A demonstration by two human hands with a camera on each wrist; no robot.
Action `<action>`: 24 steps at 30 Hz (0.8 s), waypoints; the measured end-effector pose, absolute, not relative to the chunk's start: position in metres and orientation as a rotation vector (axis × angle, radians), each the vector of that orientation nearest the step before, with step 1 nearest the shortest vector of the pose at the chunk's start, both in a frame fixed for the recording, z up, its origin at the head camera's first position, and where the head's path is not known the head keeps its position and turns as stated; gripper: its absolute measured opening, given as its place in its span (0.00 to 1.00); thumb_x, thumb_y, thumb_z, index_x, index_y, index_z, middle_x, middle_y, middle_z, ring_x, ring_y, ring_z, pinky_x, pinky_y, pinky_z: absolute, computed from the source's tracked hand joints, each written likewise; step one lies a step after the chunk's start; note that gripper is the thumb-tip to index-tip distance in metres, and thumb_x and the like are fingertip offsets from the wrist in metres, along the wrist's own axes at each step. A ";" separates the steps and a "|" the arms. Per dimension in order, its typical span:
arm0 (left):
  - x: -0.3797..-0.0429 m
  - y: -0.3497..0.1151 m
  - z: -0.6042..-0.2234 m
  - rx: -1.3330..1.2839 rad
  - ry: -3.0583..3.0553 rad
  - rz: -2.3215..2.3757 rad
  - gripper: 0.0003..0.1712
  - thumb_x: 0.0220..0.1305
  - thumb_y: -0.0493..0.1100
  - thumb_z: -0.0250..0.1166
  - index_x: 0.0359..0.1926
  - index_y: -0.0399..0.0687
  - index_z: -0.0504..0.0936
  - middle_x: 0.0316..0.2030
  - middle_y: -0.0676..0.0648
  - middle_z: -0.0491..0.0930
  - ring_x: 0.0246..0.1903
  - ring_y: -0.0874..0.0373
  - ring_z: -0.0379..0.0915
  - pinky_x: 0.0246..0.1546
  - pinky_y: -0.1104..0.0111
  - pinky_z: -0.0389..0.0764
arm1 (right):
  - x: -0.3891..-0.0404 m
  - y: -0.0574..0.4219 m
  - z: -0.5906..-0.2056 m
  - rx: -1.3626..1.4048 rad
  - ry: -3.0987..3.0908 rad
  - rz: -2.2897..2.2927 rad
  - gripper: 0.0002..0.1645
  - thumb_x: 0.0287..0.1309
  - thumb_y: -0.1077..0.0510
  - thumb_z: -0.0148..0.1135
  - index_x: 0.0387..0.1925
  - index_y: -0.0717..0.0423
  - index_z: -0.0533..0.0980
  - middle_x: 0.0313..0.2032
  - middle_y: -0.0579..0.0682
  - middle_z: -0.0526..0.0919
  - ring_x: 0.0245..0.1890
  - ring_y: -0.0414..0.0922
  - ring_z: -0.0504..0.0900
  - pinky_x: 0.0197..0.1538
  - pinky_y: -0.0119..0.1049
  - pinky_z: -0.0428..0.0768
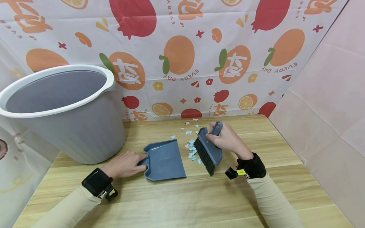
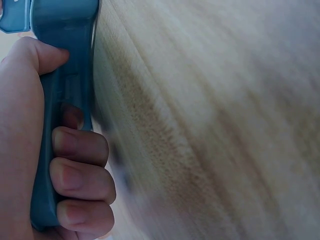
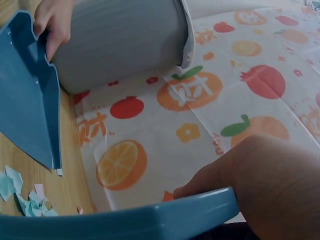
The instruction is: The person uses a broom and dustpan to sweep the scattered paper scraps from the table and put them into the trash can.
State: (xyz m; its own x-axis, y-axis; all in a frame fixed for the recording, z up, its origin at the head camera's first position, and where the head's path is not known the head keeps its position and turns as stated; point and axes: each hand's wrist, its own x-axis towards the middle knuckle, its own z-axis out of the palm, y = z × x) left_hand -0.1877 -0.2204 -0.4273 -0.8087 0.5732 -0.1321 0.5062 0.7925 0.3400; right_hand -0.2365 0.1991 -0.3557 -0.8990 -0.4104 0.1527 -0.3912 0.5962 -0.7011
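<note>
A blue-grey dustpan (image 1: 165, 160) lies on the wooden table, its wide edge facing right. My left hand (image 1: 126, 164) grips its handle; in the left wrist view, curled fingers (image 2: 80, 182) wrap the handle (image 2: 47, 165). My right hand (image 1: 226, 137) holds a small hand brush (image 1: 209, 147) by its handle, tilted, dark bristles (image 1: 203, 156) pointing down and left. Scraps of pale blue and pink paper (image 1: 192, 148) lie between the bristles and the dustpan. In the right wrist view, the brush's edge (image 3: 165, 215) crosses the bottom, near more scraps (image 3: 32, 202).
A large grey bin (image 1: 82, 126) with a white rim stands at the table's left, behind my left hand. A fruit-print cloth (image 1: 176, 91) hangs along the back edge. A pale pink cloth (image 1: 322, 104) hangs at the right. Wooden tabletop (image 1: 176, 202) extends toward me.
</note>
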 end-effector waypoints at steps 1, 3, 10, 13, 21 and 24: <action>-0.188 -0.220 -0.427 0.841 2.755 0.424 0.10 0.76 0.51 0.64 0.40 0.52 0.80 0.24 0.60 0.56 0.21 0.68 0.57 0.27 0.72 0.55 | -0.236 0.199 -0.355 -0.703 2.774 -1.220 0.14 0.71 0.63 0.68 0.28 0.54 0.74 0.20 0.42 0.70 0.21 0.39 0.70 0.29 0.32 0.69; -0.188 -0.220 -0.428 0.840 2.754 0.424 0.10 0.77 0.51 0.64 0.40 0.52 0.80 0.24 0.60 0.56 0.21 0.68 0.57 0.27 0.72 0.55 | -0.235 0.200 -0.353 -0.698 2.758 -1.235 0.13 0.71 0.64 0.68 0.29 0.55 0.74 0.20 0.42 0.71 0.20 0.37 0.72 0.28 0.31 0.71; -0.188 -0.221 -0.427 0.845 2.751 0.431 0.10 0.77 0.51 0.64 0.41 0.52 0.81 0.24 0.60 0.56 0.21 0.68 0.57 0.27 0.72 0.55 | -0.230 0.216 -0.335 -0.633 2.859 -1.299 0.11 0.71 0.64 0.71 0.33 0.58 0.76 0.21 0.47 0.75 0.19 0.37 0.75 0.25 0.32 0.76; -0.188 -0.221 -0.426 0.850 2.751 0.430 0.10 0.78 0.52 0.64 0.43 0.51 0.82 0.24 0.61 0.57 0.21 0.68 0.57 0.27 0.72 0.55 | -0.228 0.220 -0.331 -0.665 2.929 -1.307 0.12 0.71 0.62 0.73 0.33 0.55 0.77 0.21 0.46 0.71 0.19 0.37 0.69 0.26 0.33 0.67; -0.187 -0.220 -0.426 0.832 2.754 0.420 0.10 0.77 0.52 0.64 0.42 0.52 0.81 0.25 0.60 0.56 0.22 0.68 0.57 0.27 0.72 0.54 | -0.231 0.213 -0.344 -1.246 3.041 -1.198 0.11 0.64 0.69 0.79 0.36 0.53 0.84 0.31 0.50 0.92 0.26 0.38 0.85 0.34 0.34 0.81; -0.187 -0.219 -0.426 0.827 2.748 0.421 0.10 0.77 0.52 0.64 0.43 0.51 0.82 0.25 0.60 0.56 0.22 0.68 0.57 0.27 0.72 0.55 | -0.234 0.209 -0.351 -1.446 3.068 -1.074 0.13 0.59 0.70 0.81 0.36 0.53 0.84 0.34 0.50 0.95 0.33 0.43 0.93 0.39 0.40 0.88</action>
